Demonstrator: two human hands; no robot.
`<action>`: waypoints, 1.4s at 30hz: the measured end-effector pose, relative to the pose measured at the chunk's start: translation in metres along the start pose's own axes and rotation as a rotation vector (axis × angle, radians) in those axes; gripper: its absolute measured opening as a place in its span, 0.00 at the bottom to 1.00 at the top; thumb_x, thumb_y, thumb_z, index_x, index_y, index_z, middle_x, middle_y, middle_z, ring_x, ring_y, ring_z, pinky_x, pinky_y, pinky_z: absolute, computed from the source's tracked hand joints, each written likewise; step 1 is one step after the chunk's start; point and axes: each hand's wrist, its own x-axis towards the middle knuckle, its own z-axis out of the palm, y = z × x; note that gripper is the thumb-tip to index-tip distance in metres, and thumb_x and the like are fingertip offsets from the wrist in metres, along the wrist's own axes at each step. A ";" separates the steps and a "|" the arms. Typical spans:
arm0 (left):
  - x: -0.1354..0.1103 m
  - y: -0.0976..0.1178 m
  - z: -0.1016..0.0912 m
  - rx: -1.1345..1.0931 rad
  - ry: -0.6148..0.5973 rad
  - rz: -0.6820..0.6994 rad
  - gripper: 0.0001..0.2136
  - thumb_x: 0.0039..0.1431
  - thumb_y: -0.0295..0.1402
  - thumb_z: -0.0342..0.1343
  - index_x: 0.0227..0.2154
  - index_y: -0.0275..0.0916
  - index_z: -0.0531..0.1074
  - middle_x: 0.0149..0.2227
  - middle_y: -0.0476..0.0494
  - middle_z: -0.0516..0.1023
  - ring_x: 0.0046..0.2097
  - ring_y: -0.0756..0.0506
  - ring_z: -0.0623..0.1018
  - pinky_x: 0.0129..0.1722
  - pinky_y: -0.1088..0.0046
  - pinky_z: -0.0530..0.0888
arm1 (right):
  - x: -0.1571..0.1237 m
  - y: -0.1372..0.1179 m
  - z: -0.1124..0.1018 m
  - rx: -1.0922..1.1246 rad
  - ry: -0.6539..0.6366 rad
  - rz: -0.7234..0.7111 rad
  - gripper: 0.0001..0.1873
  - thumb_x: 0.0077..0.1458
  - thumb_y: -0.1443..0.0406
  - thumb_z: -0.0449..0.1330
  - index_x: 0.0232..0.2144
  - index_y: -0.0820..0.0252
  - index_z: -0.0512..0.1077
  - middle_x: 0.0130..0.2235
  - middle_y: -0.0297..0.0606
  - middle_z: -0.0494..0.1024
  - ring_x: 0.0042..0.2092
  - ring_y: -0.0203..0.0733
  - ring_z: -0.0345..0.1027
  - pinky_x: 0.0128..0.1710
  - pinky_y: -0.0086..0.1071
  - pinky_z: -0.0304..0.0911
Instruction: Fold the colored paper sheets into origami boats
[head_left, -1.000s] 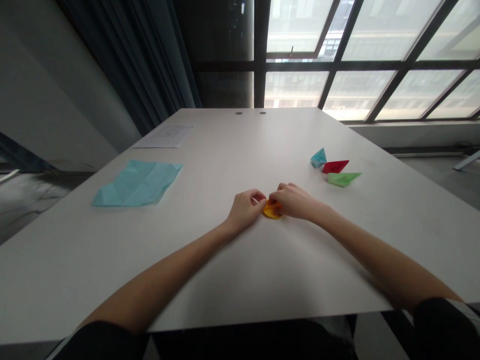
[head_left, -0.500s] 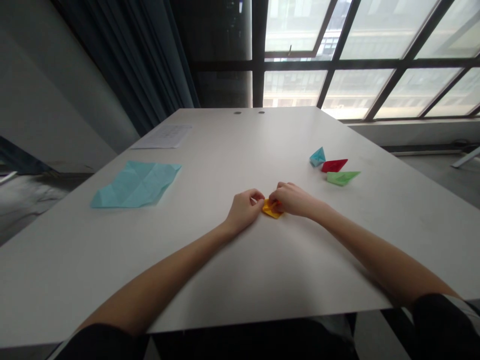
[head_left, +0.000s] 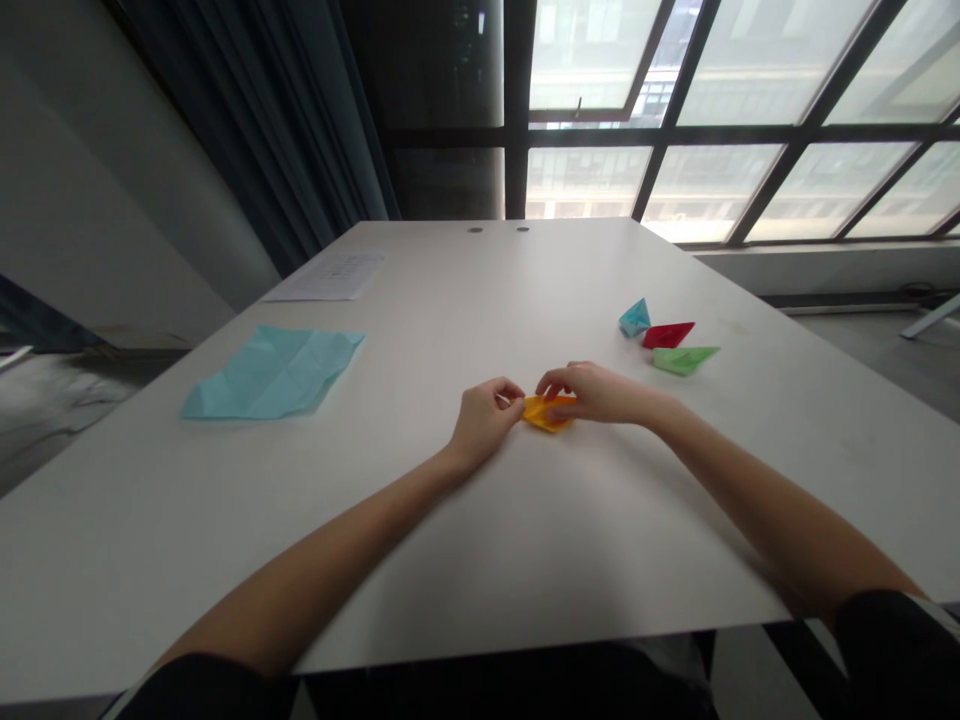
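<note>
A small folded orange paper (head_left: 545, 412) lies on the white table (head_left: 525, 520) between my two hands. My left hand (head_left: 484, 420) pinches its left end with curled fingers. My right hand (head_left: 592, 392) pinches its right end, thumb and fingers closed on the paper. The hands hide part of the paper. Three finished paper boats sit farther right: a cyan boat (head_left: 634, 318), a red boat (head_left: 668, 334) and a green boat (head_left: 685, 358).
A creased light blue sheet (head_left: 276, 372) lies at the left of the table. A white printed sheet (head_left: 330, 277) rests at the far left edge. Dark curtains hang at the back left, windows at the back right.
My hands have drawn slightly apart, and the orange paper now shows wider and flatter between them. The camera has shifted a little.
</note>
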 end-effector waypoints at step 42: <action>0.019 -0.044 -0.018 1.037 -0.179 -0.133 0.29 0.57 0.51 0.26 0.59 0.44 0.43 0.62 0.39 0.44 0.62 0.37 0.46 0.54 0.47 0.50 | -0.015 0.013 -0.019 -0.087 0.004 0.036 0.08 0.45 0.72 0.54 0.26 0.58 0.71 0.29 0.31 0.75 0.31 0.34 0.66 0.29 0.24 0.56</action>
